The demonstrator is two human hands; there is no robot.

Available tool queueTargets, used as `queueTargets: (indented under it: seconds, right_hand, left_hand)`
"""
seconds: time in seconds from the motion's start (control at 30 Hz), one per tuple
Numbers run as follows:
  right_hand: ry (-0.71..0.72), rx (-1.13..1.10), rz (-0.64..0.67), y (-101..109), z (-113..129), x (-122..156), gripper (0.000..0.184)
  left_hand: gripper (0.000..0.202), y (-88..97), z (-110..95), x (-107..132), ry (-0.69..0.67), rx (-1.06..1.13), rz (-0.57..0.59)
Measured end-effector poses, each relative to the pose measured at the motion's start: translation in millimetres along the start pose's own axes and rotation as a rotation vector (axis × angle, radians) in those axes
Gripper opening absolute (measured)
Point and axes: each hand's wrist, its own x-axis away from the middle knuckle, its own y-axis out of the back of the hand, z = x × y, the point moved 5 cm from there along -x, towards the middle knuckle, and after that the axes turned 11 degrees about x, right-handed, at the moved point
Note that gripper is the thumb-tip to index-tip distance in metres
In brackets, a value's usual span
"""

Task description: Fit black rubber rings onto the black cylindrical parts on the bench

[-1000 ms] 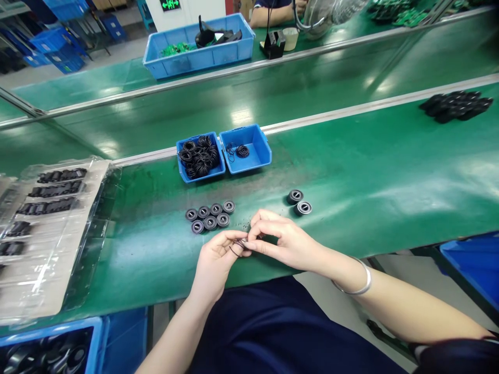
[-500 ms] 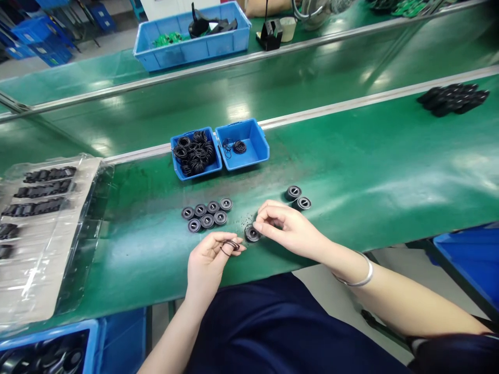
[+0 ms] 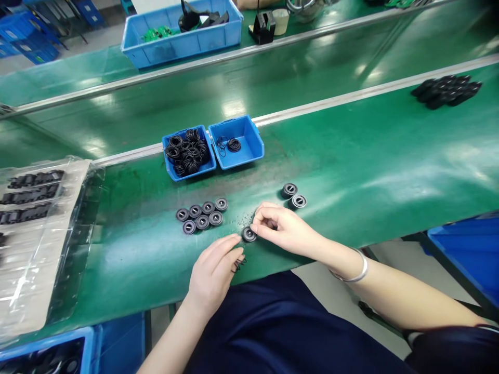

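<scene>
Several thin black rubber rings [image 3: 239, 262] hang in the curled fingers of my left hand [image 3: 215, 267]. Its fingertips reach toward a round black part [image 3: 248, 234] with a hole in its centre, which rests on the green table. My right hand [image 3: 278, 228] pinches at the right edge of that part, thumb and index finger together; whether a ring is between them is too small to tell. To the left stands a group of similar round black parts [image 3: 202, 222] in two rows. Two more round parts [image 3: 298, 201] stand beyond my right hand.
One blue bin [image 3: 189, 177] is heaped with black rings; the adjoining blue bin [image 3: 249, 153] holds a few. A clear plastic tray [image 3: 35, 270] with black parts lies left. More black parts [image 3: 446, 92] are grouped far right. A large blue crate [image 3: 183, 44] stands behind.
My left hand has turned over, back upward, and its fingers have come closer to the round part. My right hand keeps its place at the part's edge. The whole view has shifted slightly.
</scene>
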Motion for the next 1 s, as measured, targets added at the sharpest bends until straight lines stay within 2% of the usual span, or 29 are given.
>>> queueTargets:
  seconds: [0.13, 0.3, 0.5, 0.63, 0.83, 1.0]
  right_hand:
    - [0.01, 0.008, -0.009, 0.0, 1.0, -0.9, 0.015]
    - [-0.045, -0.071, 0.015, -1.9, -2.6, 0.1, 0.016]
    - [-0.2, -0.446, 0.178, -16.5, -13.0, 1.5, 0.015]
    - [-0.295, -0.661, 0.308, -24.4, -12.9, -3.2, 0.024]
    - [-0.392, -0.701, 0.474, -27.8, -11.5, -14.7, 0.022]
    - [-0.426, -0.721, 0.483, -26.7, -12.6, -17.7, 0.019]
  left_hand:
    - [0.035, -10.8, -8.1, 0.5, -0.172, -0.118, 0.181]
    - [0.022, -15.4, -17.4, -4.7, -0.333, -0.287, 0.195]
    - [0.02, -14.3, -15.8, -6.5, -0.338, -0.332, 0.21]
    - [0.02, -14.7, -15.9, -5.1, -0.351, -0.34, 0.231]
    - [0.02, -17.7, -21.1, -7.9, -0.353, -0.386, 0.256]
    - [0.021, -20.3, -19.1, -6.2, -0.341, -0.383, 0.278]
